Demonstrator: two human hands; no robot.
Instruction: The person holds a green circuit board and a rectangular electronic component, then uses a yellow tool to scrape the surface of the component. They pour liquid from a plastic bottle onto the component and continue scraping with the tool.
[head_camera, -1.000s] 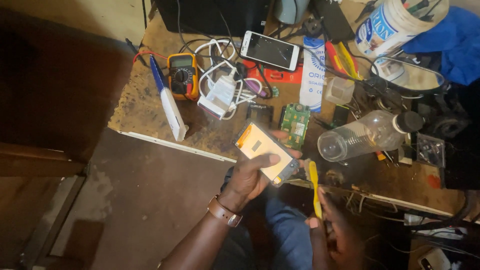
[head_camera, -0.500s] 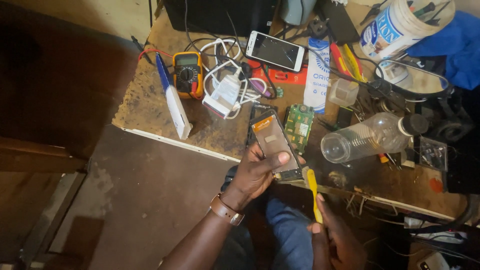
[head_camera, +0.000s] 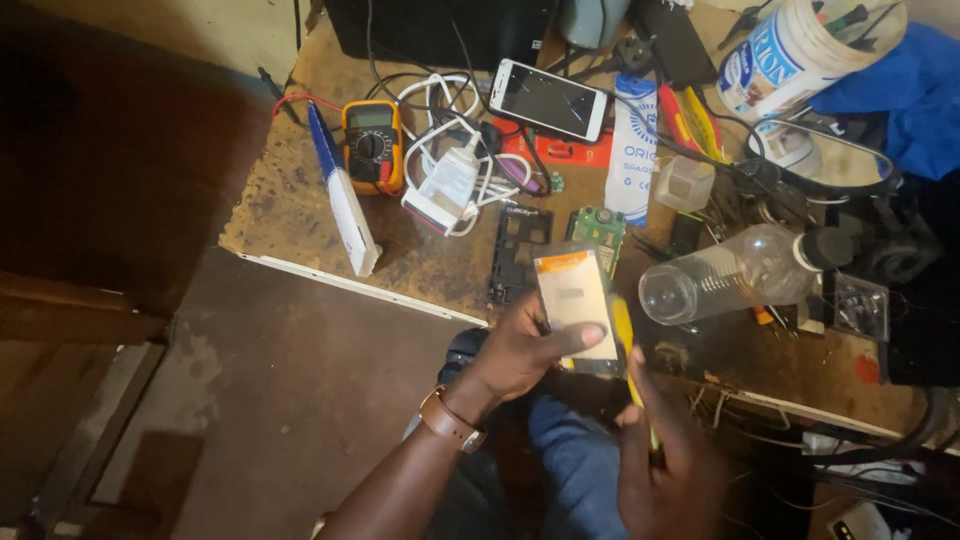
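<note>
1. Holding a flat phone screen panel (head_camera: 575, 305) over the near edge of the workbench (head_camera: 290, 205), the left hand (head_camera: 520, 350) grips it from the left side, with the thumb lying across the panel's lower part and the fingers wrapped behind it. The panel's pale, shiny side with an orange strip at the top faces the camera.
2. The right hand (head_camera: 665, 470) is closed around a yellow tool (head_camera: 628, 350), which runs up from the fist so that its upper end lies against the right edge of the panel.
3. A watch with a brown strap (head_camera: 452, 422) sits on the left wrist.
4. On the bench just beyond the panel lie a black phone frame (head_camera: 518, 250) and a green circuit board (head_camera: 600, 228), side by side.
5. A clear plastic bottle (head_camera: 730, 272) lies on its side to the right of the panel, its open mouth turned towards it.
6. Farther back are a yellow multimeter (head_camera: 372, 145), a white charger with coiled cables (head_camera: 445, 185), and a white phone with a cracked screen (head_camera: 550, 98).
7. A blue and white tube (head_camera: 342, 200) lies near the left edge of the bench, just left of the multimeter.
8. A white plastic tub (head_camera: 800, 50) holding tools stands at the far right, beside a blue cloth (head_camera: 900, 95).
</note>
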